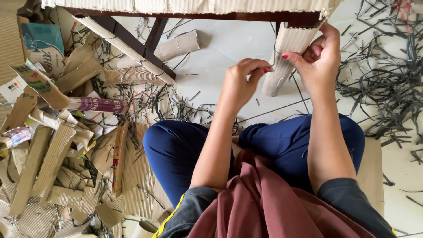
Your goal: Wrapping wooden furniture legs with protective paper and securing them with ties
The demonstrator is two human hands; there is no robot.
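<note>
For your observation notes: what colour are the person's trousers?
Dark blue trousers, clearest in the head view.

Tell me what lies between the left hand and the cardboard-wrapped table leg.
Head view: only a thin dark strip, pinched by the left hand, bridges the gap to the cardboard-wrapped table leg.

Teal printed carton (42, 42), perhaps flattened, far left

Dark blue trousers (282, 145), a maroon cloth (264, 202) over the lap, black short sleeves (348, 198) with a yellow stripe on the left one, and red-painted nails on the fingers (285, 56)
</note>
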